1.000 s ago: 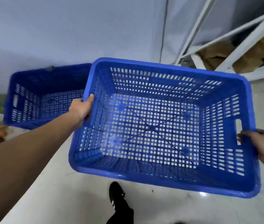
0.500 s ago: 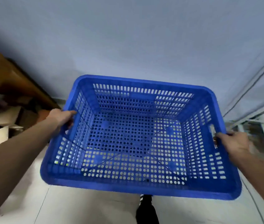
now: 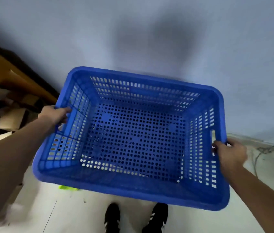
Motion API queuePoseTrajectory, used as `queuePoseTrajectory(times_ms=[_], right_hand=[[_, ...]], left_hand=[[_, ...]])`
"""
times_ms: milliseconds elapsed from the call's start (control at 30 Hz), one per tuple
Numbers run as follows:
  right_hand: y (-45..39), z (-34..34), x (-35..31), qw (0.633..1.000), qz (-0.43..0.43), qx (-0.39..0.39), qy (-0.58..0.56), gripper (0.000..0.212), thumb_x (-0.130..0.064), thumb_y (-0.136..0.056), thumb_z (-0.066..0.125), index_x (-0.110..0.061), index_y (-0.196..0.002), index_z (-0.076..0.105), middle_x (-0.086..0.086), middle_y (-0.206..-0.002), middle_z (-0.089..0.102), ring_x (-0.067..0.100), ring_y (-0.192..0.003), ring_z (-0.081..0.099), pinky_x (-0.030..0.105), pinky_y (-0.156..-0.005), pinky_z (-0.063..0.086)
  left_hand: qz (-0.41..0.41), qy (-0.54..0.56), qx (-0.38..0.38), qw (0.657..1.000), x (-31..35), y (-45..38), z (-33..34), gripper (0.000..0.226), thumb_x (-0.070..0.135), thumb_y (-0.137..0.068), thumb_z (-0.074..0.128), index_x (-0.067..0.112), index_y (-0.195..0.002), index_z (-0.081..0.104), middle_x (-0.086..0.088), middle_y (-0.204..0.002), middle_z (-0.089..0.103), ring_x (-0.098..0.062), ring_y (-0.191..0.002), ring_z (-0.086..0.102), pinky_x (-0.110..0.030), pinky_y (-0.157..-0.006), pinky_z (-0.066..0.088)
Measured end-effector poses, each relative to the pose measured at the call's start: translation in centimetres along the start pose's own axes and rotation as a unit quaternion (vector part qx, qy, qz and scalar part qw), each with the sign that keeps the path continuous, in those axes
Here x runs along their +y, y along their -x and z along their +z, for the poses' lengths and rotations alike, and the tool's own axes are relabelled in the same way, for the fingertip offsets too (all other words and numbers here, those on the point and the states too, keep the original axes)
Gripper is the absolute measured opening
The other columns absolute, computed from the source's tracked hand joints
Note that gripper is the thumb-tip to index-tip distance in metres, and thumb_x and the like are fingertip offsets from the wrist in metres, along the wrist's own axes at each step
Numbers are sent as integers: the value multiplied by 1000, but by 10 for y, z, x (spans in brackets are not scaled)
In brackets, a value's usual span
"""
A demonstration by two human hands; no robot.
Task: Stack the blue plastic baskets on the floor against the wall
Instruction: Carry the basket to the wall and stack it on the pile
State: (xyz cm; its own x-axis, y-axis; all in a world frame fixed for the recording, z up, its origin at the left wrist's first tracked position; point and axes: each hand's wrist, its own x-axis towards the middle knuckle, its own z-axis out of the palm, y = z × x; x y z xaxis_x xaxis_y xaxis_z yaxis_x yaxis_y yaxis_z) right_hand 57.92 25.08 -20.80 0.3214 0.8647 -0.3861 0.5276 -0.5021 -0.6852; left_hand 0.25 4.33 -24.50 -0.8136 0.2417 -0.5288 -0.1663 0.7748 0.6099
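Both arms reach forward and down, spread wide. The left hand [image 3: 55,115] curls its fingers over the basket [image 3: 133,194] rim's left side; the right hand [image 3: 229,153] grips the right side handle, knuckles up.

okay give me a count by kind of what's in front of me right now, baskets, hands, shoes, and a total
Blue baskets: 1
Hands: 2, left hand and right hand
Black shoes: 2
Total: 5
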Motion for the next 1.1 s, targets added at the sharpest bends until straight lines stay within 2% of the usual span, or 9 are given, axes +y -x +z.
queuePoseTrajectory(times_ms=[100, 233, 367, 433, 533, 667, 800, 933, 1100], right_hand=[[7, 24, -14, 1000, -19, 10, -2, 26, -18, -78, 67, -17, -102, 76, 9, -75, 75, 30, -73, 73, 28, -59, 49], [2, 52, -25, 999, -13, 39, 18, 33, -22, -78, 64, -22, -110, 75, 6, -75, 75, 29, -72, 74, 42, -71, 61], [9, 65, -26, 997, -18, 72, 34, 26, -20, -81, 61, -20, -103, 73, 7, -73, 73, 31, -72, 73, 36, -68, 57], [14, 71, -23, 996, -27, 75, 47, 26, -22, -82, 60, -15, -104, 71, 11, -74, 73, 33, -76, 73, 34, -72, 54], [15, 78, -22, 993, -30, 88, 68, 31, -25, -87, 61, -8, -112, 70, 12, -73, 71, 32, -80, 71, 35, -77, 51], [12, 80, -23, 988, -68, 87, 112, 27, -31, -91, 58, -13, -108, 68, 8, -74, 72, 33, -87, 72, 47, -94, 53], [17, 80, -23, 985, -82, 84, 124, 19, -28, -94, 58, -11, -97, 65, 10, -77, 72, 34, -83, 73, 39, -84, 54], [15, 79, -26, 981, -90, 84, 151, 20, -25, -96, 58, -7, -101, 66, 12, -83, 69, 32, -78, 63, 36, -75, 47], [16, 60, -12, 989, -61, -20, 135, 41, -46, -100, 45, -20, -129, 60, 12, -112, 71, 36, -101, 65, 41, -91, 48]], left_hand=[[22, -1, -3, 1000, 30, 12, 6, 33, 37, -70, 83, 11, -85, 68, -16, -82, 67, -28, -70, 62, -46, -72, 52], [48, 0, -3, 999, 49, -19, 22, 30, 30, -75, 83, 7, -83, 64, -14, -71, 62, -25, -55, 53, -38, -60, 46], [32, 3, -30, 999, 72, -31, 37, 28, 29, -79, 73, 13, -67, 54, -12, -61, 50, -19, -34, 45, -22, -37, 37], [26, 8, -40, 999, 79, -40, 40, 26, 24, -87, 67, 14, -68, 52, -9, -62, 48, -18, -36, 42, -19, -31, 32], [20, 21, -44, 999, 85, -47, 42, 27, 34, -83, 70, 12, -71, 60, -12, -64, 55, -24, -45, 45, -27, -42, 40], [31, -32, -9, 999, 70, -74, 42, 57, 59, -55, 68, 7, -79, 73, -15, -63, 69, -29, -55, 62, -51, -70, 63], [64, -88, -12, 994, 67, -64, 39, 65, 65, -63, 61, 10, -96, 73, -14, -75, 73, -34, -66, 69, -53, -76, 63], [109, -202, 13, 973, 71, -37, 37, 68, 68, -77, 52, 13, -117, 60, -18, -104, 73, -44, -92, 70, -53, -86, 58], [299, -314, 151, 889, 60, 12, 54, 68, 41, -82, 55, 2, -135, 39, -31, -145, 40, -54, -127, 44, -65, -103, 38]])
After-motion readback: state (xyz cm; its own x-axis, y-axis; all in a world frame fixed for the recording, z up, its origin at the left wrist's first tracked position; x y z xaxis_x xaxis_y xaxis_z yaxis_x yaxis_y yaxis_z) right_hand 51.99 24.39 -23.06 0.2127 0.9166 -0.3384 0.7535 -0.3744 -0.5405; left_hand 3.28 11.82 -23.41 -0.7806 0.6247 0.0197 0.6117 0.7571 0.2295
